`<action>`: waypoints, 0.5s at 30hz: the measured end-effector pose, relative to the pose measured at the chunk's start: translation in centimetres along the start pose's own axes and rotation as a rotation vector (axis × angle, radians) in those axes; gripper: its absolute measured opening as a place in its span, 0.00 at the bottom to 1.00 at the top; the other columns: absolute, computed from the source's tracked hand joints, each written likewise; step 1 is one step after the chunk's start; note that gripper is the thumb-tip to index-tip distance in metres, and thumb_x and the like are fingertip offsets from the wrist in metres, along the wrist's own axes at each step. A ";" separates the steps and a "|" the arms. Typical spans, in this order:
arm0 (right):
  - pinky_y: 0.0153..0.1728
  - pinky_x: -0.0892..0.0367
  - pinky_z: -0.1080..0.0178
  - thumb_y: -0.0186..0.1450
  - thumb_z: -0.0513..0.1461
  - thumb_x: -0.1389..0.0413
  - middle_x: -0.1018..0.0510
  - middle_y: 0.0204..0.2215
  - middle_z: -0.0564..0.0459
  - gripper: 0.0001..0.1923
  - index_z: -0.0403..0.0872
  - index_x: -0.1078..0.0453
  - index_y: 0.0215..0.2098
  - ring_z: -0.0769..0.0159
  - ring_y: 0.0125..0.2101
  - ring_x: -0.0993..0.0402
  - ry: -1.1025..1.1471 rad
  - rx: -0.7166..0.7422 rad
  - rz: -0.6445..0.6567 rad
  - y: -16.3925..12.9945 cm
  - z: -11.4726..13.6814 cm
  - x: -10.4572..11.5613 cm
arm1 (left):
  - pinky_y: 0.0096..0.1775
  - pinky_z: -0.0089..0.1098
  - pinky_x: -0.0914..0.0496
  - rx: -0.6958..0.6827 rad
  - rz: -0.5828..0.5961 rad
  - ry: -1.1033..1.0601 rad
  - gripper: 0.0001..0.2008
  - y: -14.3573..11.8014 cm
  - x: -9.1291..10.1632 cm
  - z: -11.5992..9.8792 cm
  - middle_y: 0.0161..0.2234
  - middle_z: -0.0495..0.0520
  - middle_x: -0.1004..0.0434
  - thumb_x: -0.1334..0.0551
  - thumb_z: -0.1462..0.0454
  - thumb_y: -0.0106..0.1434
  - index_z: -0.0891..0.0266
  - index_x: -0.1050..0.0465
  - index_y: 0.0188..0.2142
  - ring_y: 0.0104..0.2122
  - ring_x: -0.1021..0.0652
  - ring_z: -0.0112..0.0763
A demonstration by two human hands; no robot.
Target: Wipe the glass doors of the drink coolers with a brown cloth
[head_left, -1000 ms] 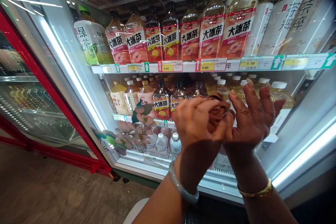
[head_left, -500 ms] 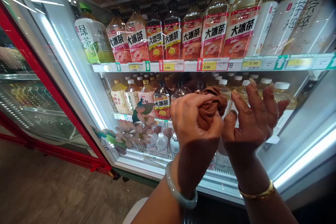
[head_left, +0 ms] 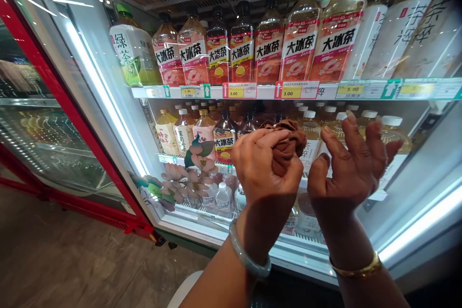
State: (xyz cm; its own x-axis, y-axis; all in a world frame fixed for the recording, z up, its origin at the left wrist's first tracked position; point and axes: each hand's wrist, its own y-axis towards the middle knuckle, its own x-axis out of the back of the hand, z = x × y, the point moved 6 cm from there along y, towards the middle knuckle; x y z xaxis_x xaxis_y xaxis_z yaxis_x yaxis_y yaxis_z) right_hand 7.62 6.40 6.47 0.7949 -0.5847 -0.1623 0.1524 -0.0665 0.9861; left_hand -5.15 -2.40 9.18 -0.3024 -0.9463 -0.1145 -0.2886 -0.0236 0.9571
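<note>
A person's left hand (head_left: 263, 168), a pale bangle (head_left: 247, 254) at the wrist, grasps a crumpled brown cloth (head_left: 287, 150) in front of bottles on the middle shelf of a drinks cooler (head_left: 173, 227). Just beside it, the right hand (head_left: 344, 175), above a gold bracelet (head_left: 357, 268), is raised with its fingers spread, grasping nothing. Tea bottles (head_left: 269, 50) line the upper shelf (head_left: 265, 92) above price tags.

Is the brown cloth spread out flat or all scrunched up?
Scrunched up. The brown cloth shows crumpled folds, bunched inside the curled left hand.
</note>
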 end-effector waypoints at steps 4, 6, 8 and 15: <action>0.69 0.44 0.29 0.73 0.38 0.48 0.23 0.62 0.52 0.21 0.57 0.27 0.62 0.47 0.67 0.32 -0.032 -0.004 -0.033 0.1 0.2 0.2 | 0.60 0.45 0.33 -0.002 0.095 -0.042 0.14 -1.9 -1.4 -1.6 0.47 0.55 0.20 0.32 0.66 0.61 0.57 0.23 0.47 0.52 0.24 0.41; 0.68 0.41 0.31 0.75 0.37 0.49 0.23 0.62 0.52 0.22 0.59 0.29 0.64 0.49 0.66 0.30 -0.045 -0.022 -0.031 0.1 0.2 0.2 | 0.60 0.45 0.32 -0.003 0.132 -0.060 0.14 -2.8 -1.9 -2.5 0.47 0.54 0.20 0.32 0.65 0.62 0.57 0.23 0.48 0.52 0.25 0.41; 0.68 0.41 0.31 0.75 0.37 0.49 0.22 0.61 0.52 0.23 0.60 0.31 0.65 0.50 0.66 0.30 -0.048 -0.035 -0.021 0.1 0.2 0.1 | 0.60 0.44 0.32 0.014 0.154 -0.068 0.14 -3.0 -2.0 -2.8 0.47 0.54 0.21 0.31 0.64 0.62 0.57 0.23 0.48 0.52 0.25 0.41; 0.71 0.49 0.29 0.69 0.37 0.45 0.22 0.61 0.51 0.22 0.56 0.25 0.60 0.47 0.69 0.36 -0.006 -0.004 -0.008 0.0 0.1 0.0 | 0.57 0.43 0.32 -0.003 0.051 0.006 0.13 1.1 0.7 0.0 0.45 0.52 0.19 0.34 0.68 0.61 0.56 0.24 0.47 0.48 0.23 0.38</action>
State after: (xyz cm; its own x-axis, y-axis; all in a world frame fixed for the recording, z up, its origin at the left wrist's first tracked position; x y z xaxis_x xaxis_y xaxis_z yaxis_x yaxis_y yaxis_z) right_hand 7.62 6.31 6.49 0.7900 -0.5892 -0.1697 0.1607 -0.0682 0.9846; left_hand -5.65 -3.05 10.19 -0.3113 -0.9482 -0.0637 -0.2702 0.0240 0.9625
